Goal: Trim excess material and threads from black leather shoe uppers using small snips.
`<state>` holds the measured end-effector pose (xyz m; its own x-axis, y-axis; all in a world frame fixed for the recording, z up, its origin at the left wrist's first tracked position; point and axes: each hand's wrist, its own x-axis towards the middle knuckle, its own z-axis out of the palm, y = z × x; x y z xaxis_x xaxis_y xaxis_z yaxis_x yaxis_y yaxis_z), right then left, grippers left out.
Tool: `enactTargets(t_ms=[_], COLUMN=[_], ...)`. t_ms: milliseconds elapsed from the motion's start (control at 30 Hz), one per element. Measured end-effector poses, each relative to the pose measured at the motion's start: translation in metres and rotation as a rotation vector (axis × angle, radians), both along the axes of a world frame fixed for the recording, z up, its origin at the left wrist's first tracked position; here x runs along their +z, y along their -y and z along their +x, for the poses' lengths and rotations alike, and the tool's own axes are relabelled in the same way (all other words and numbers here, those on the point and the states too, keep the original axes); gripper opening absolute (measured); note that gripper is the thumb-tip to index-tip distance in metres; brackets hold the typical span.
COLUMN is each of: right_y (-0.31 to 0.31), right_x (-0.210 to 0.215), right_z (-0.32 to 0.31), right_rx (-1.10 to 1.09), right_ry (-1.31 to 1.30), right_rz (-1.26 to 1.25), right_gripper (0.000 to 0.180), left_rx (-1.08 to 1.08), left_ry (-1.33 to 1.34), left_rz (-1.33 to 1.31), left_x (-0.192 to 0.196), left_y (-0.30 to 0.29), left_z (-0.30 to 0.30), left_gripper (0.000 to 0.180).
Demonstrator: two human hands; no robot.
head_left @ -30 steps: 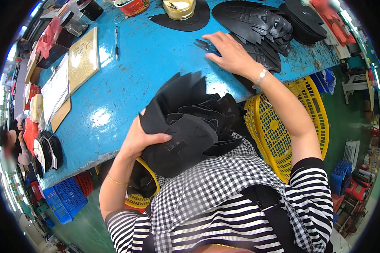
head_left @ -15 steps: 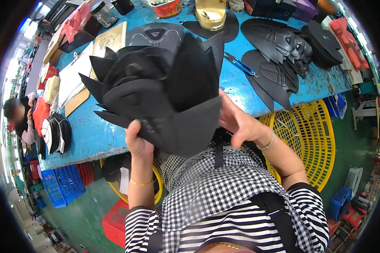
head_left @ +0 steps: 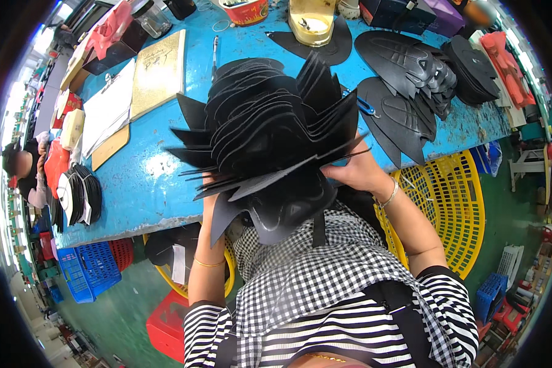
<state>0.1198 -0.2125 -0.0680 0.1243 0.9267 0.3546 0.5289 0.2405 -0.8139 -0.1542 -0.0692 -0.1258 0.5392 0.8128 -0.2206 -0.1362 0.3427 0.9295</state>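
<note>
At its right edge, bare right hand (head_left: 360, 170) grips a fanned stack of thin, pointed, matte-black sheets (head_left: 257, 135), bare left hand (head_left: 209, 205) with fingers hidden, grip unclear, above blue-painted tabletop's (head_left: 156, 168) near edge; even two-sided support likely keeps layers from slipping.

Scuffed blue worktable (head_left: 147, 205) above green floor (head_left: 119, 328), bright light (head_left: 43, 40) at left

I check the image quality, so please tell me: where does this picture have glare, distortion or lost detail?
Head view: white glare shows on the blue table, left of the black stack; head view: edges curve toward the rim, which falls off to black; head view: the stack's dark folds lose detail, so inner layers are hard to separate.
</note>
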Motion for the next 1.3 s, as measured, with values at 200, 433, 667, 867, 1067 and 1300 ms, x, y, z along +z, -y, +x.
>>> enactTargets(t_ms=[200, 433, 667, 867, 1067, 1300], right_y=[0.001, -0.001, -0.013, -0.014, -0.010, -0.016], right_x=[0.023, 0.037, 0.036, 0.047, 0.035, 0.027], right_z=[-0.008, -0.009, -0.032, 0.001, -0.002, -0.015], right_rx=[0.060, -0.106, -0.195, 0.002, -0.042, -0.128], right_ry=[-0.312, -0.451, -0.546, -0.383, -0.395, -0.267], right_rz=[-0.007, -0.243, -0.093, 0.039, 0.032, -0.141], right_gripper=[0.105, 0.110, 0.066, 0.142, 0.137, 0.113], left_rx=[0.052, 0.111, 0.000, 0.040, -0.116, 0.075], left_ry=[0.196, 0.491, 0.395, 0.527, 0.453, 0.375], left_rz=[0.016, 0.049, -0.033, -0.263, -0.064, 0.126], left_x=[0.019, 0.024, 0.022, -0.033, -0.018, 0.037], left_y=[0.008, 0.011, 0.044, 0.013, -0.004, -0.009], left_z=[0.006, 0.022, 0.045, 0.007, 0.021, 0.036], left_gripper=[0.066, 0.068, 0.071, 0.052, 0.043, 0.062])
